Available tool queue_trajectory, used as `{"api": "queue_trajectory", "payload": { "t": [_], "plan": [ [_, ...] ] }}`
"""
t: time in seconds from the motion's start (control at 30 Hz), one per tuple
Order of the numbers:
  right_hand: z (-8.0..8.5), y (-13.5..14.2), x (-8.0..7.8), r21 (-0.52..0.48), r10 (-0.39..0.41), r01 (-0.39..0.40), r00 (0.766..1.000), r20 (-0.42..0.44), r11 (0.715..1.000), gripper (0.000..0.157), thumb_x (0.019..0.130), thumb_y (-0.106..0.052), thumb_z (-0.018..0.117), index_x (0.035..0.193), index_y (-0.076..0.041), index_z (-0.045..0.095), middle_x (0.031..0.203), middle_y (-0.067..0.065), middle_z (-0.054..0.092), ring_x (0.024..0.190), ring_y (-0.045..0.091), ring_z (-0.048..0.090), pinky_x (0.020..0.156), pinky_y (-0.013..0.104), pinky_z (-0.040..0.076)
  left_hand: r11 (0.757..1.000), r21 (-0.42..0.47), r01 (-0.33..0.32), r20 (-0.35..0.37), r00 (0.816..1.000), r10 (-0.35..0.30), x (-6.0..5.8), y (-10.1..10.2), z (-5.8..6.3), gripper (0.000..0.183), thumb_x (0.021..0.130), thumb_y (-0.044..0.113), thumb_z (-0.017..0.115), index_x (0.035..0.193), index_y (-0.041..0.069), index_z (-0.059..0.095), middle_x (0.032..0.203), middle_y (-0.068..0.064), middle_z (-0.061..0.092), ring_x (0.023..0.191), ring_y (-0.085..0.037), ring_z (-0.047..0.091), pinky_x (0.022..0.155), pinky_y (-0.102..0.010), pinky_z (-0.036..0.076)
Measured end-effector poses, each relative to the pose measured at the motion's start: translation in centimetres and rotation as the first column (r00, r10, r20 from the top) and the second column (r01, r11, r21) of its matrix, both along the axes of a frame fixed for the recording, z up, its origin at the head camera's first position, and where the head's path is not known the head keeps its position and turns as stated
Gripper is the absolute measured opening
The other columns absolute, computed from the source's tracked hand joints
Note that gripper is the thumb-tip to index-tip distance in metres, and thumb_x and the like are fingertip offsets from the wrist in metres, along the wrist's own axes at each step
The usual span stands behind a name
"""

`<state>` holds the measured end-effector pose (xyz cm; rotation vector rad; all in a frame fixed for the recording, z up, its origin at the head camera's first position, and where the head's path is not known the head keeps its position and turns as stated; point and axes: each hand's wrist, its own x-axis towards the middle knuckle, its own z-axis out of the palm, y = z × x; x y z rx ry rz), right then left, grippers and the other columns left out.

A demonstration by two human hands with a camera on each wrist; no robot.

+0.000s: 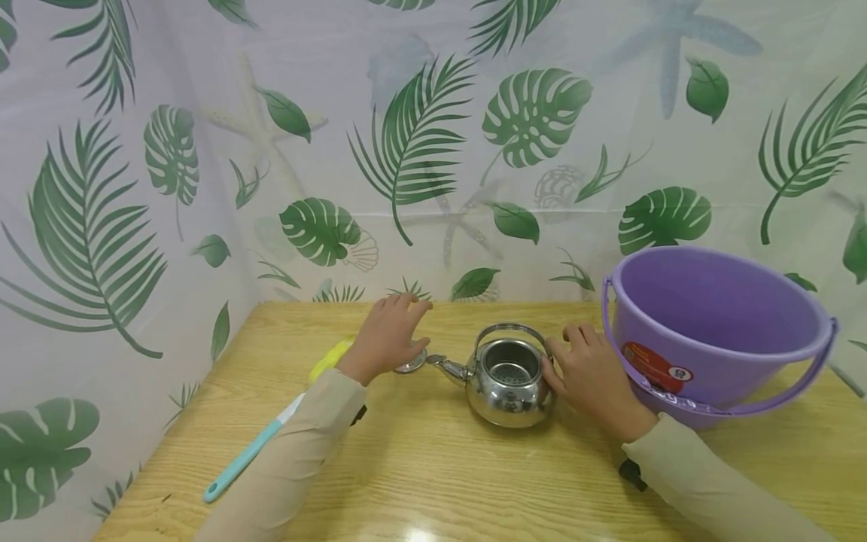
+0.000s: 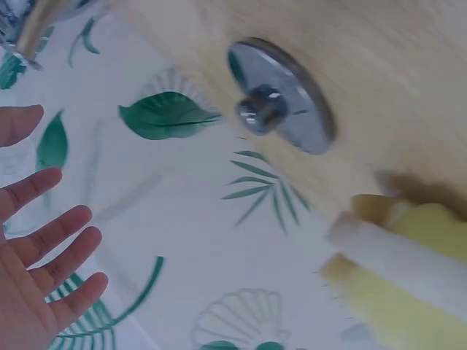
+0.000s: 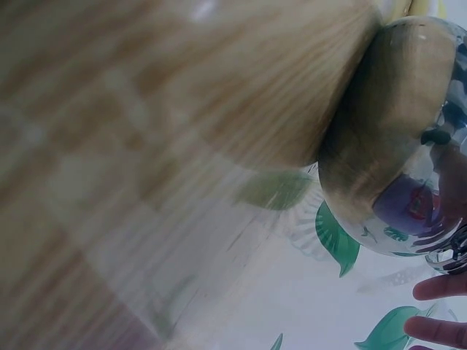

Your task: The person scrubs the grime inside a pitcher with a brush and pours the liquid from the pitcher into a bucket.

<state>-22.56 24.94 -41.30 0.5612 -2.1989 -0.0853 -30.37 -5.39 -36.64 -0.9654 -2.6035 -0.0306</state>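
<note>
A shiny steel teapot [image 1: 511,395] stands upright on the wooden table, its lid off and a perforated strainer [image 1: 511,373] showing inside. Its hoop handle [image 1: 509,328] is raised and its spout points left. My right hand [image 1: 589,369] is at the teapot's right side, with extended fingertips right at the body and handle base. The round steel lid [image 2: 281,95], with a knob, lies left of the spout. Above it, my left hand [image 1: 389,331] hovers with spread fingers and holds nothing; the hand partly covers the lid in the head view.
Left of my left hand lies a brush with a yellow head [image 1: 330,360] and a turquoise handle [image 1: 247,459], partly hidden by my sleeve. A large purple bucket [image 1: 718,301] stands close to my right forearm. A leaf-patterned sheet [image 1: 433,150] hangs behind the table.
</note>
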Motion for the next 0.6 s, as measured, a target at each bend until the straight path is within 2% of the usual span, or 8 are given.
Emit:
{"api": "queue_trajectory", "payload": {
  "t": [0.13, 0.3, 0.47, 0.6],
  "plan": [
    [0.0, 0.0, 0.0, -0.002, 0.009, -0.009, 1.000, -0.011, 1.000, 0.026, 0.080, -0.025, 0.052, 0.084, -0.001, 0.062, 0.078, 0.019, 0.053, 0.072, 0.035, 0.050, 0.060, 0.045, 0.043, 0.999, -0.018, 0.045, -0.040, 0.998, -0.045, 1.3, 1.0, 1.2, 0.050, 0.086, 0.034, 0.066, 0.128, 0.012, 0.052, 0.125, -0.011, 0.055, 0.117, -0.029, 0.052, 0.101, -0.044, 0.041],
    [-0.1, 0.0, 0.1, 0.000, 0.008, -0.008, 1.000, -0.010, 1.000, 0.026, 0.080, -0.025, 0.052, 0.084, -0.001, 0.062, 0.078, 0.019, 0.053, 0.072, 0.035, 0.050, 0.060, 0.045, 0.043, 0.993, -0.053, 0.101, -0.114, 0.988, -0.106, 3.2, 2.6, 2.2, 0.049, 0.086, 0.037, 0.064, 0.128, 0.014, 0.053, 0.123, -0.009, 0.056, 0.116, -0.026, 0.052, 0.102, -0.042, 0.040],
    [0.0, -0.1, 0.1, 0.000, 0.004, -0.004, 1.000, -0.008, 1.000, 0.026, 0.079, -0.025, 0.054, 0.085, -0.001, 0.063, 0.078, 0.019, 0.054, 0.072, 0.035, 0.051, 0.061, 0.045, 0.043, 0.987, -0.077, 0.143, -0.193, 0.969, -0.155, 4.9, 4.4, 2.2, 0.047, 0.085, 0.039, 0.065, 0.125, 0.016, 0.056, 0.122, -0.008, 0.057, 0.114, -0.024, 0.054, 0.100, -0.039, 0.042],
    [0.1, -0.1, 0.1, -0.005, 0.009, -0.009, 1.000, -0.011, 1.000, 0.026, 0.080, -0.025, 0.053, 0.085, -0.001, 0.062, 0.078, 0.020, 0.053, 0.073, 0.036, 0.051, 0.062, 0.045, 0.043, 0.982, -0.075, 0.174, -0.213, 0.959, -0.186, 6.3, 5.6, 1.7, 0.045, 0.084, 0.040, 0.065, 0.122, 0.017, 0.057, 0.120, -0.006, 0.058, 0.112, -0.022, 0.055, 0.097, -0.037, 0.044]
  ]
}}
